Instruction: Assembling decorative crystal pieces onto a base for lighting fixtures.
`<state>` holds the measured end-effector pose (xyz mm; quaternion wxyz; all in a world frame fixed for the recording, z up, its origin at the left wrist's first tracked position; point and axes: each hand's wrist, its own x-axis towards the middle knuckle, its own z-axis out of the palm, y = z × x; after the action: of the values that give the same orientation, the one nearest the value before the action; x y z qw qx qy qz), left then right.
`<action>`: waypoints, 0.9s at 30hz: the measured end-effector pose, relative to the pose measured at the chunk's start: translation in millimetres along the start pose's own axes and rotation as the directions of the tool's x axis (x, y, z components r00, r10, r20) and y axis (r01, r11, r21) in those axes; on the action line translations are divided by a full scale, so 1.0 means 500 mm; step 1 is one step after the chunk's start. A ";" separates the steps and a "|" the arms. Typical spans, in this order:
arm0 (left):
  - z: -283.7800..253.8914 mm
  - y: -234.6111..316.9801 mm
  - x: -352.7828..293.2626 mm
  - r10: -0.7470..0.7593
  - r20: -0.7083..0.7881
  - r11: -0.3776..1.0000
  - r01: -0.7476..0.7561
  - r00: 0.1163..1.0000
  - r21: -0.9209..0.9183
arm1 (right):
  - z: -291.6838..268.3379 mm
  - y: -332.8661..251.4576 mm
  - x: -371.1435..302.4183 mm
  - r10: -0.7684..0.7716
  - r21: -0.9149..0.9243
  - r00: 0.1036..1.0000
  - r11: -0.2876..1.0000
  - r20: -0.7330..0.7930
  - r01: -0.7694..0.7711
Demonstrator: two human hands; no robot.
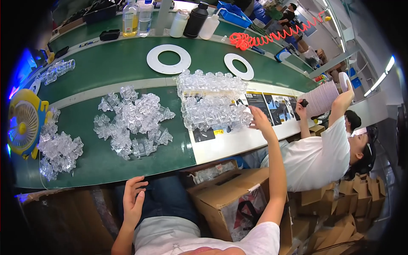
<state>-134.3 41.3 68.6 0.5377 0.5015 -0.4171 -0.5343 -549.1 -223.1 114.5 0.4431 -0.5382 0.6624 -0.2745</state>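
My right hand (261,120) reaches across to the right end of the stacked rows of clear plastic parts (212,112). Its fingers are closed around a clear part at that end, which they partly hide. These rows lie on a white board with printed sheets. Over my lap, just off the table's front edge, my left hand (134,199) is empty, its fingers loosely bent and the thumb apart. A loose heap of clear plastic parts (134,119) lies on the green tabletop (174,148), left of the rows. Another pile of clear parts (61,153) sits farther left.
A yellow and blue fan (26,123) stands at the left edge. White rings (185,57) lie behind the rows, with bottles (195,21) farther back. A co-worker (323,148) at the right holds a large striped roll (321,100). Cardboard boxes (227,191) stand below the table.
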 end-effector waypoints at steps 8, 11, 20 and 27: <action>0.008 0.001 0.012 -0.009 0.070 1.000 0.007 0.998 0.024 | 0.034 -0.012 -0.024 -0.085 -0.074 0.995 0.993 0.055 0.089; 0.016 0.003 0.012 0.002 0.087 1.000 -0.004 0.996 0.022 | 0.032 -0.011 -0.009 -0.122 0.014 0.987 0.992 0.108 0.122; 0.016 -0.015 0.000 0.006 0.075 1.000 -0.007 0.997 0.006 | 0.030 -0.011 0.012 -0.107 0.043 0.986 0.994 0.125 0.102; 0.008 -0.003 0.004 0.004 0.052 0.999 -0.006 0.999 0.042 | 0.003 -0.043 0.122 -0.286 -0.123 0.942 0.956 -0.175 0.267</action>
<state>-138.3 39.0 67.4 0.5172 0.4977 -0.4435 -0.5368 -539.3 -287.2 114.2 0.3076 -0.6180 0.6321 -0.3518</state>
